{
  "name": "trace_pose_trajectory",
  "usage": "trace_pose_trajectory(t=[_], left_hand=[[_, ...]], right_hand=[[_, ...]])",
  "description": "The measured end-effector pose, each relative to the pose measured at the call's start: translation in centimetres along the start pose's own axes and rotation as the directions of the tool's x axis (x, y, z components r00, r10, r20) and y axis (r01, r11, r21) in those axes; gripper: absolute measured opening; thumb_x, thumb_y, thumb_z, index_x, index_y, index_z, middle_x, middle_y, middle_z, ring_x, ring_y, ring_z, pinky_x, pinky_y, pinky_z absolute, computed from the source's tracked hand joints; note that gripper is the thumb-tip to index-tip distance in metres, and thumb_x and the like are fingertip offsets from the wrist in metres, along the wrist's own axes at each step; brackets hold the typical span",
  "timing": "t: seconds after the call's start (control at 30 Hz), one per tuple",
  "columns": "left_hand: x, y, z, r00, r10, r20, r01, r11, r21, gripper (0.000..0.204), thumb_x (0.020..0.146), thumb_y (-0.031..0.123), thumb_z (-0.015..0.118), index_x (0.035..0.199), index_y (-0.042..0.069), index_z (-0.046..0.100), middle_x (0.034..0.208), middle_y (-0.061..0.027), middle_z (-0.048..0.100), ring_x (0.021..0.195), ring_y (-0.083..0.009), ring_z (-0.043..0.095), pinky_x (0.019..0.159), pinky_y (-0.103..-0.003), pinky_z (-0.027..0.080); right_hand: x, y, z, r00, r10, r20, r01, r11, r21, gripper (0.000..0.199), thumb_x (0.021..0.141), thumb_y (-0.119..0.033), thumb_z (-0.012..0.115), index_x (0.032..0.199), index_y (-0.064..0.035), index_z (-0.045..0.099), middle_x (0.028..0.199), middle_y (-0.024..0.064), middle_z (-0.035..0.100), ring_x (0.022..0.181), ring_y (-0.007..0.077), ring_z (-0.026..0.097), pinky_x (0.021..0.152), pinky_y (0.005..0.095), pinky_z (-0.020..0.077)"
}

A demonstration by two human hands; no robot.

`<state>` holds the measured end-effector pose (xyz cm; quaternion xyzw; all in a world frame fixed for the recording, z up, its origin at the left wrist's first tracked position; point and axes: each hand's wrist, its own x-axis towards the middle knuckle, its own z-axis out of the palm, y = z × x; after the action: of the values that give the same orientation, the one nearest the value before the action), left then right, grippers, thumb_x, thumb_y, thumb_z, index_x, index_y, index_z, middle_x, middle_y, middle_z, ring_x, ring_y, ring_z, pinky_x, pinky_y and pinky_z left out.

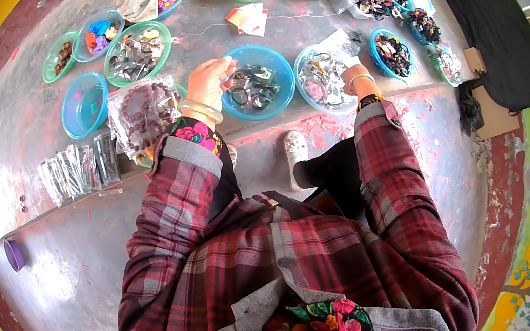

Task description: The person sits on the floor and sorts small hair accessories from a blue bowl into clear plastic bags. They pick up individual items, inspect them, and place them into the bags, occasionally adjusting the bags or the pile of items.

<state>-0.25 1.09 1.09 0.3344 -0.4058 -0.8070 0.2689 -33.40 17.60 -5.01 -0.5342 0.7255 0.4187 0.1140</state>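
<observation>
My left hand is at the left rim of a translucent blue basin, its fingers bent round the edge. Inside that basin lie dark and silvery small pieces, some ring-shaped. At the right side of a paler clear-blue basin is my right hand, its fingers curled. What they hold, if anything, is hidden. Small shiny packets fill this basin, and a clear plastic bag leans at its far rim. Beside my left wrist are bagged dark-red bead strings.
More basins line the ledge: a bare blue one, a green one with metallic pieces, and a blue one with dark items. Slim packets lie at left along the edge. A purple cup stands on the floor.
</observation>
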Motion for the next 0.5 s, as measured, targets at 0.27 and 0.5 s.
trace_pose_trajectory(t=[0.27,0.5], left_hand=[[0.5,-0.4,-0.4,0.97,0.067,-0.232,-0.126,0.96,-0.25,0.02,0.08,0.024,0.06,0.075,0.005,0.054,0.083,-0.0107,0.062,0.077,-0.0163,0.057,0.064,-0.026,0.042],[0.4,0.1,0.0,0.932,0.035,-0.36,-0.164,0.928,-0.335,0.021,0.079,0.026,0.06,0.076,0.006,0.052,0.083,-0.0119,0.061,0.077,-0.0178,0.056,0.065,-0.029,0.042]], right_hand=[[1.9,-2.9,-4.7,0.97,0.243,0.019,-0.081,0.25,0.965,0.018,0.073,-0.021,0.054,0.07,-0.0051,0.063,0.069,0.0071,0.064,0.057,0.0155,0.062,0.055,0.0281,0.0496],[5.4,-10.9,-5.2,0.869,0.173,-0.464,0.246,0.661,0.709,0.019,0.068,-0.021,0.051,0.075,-0.0111,0.065,0.077,0.0136,0.062,0.075,0.0301,0.06,0.068,0.0381,0.0479]])
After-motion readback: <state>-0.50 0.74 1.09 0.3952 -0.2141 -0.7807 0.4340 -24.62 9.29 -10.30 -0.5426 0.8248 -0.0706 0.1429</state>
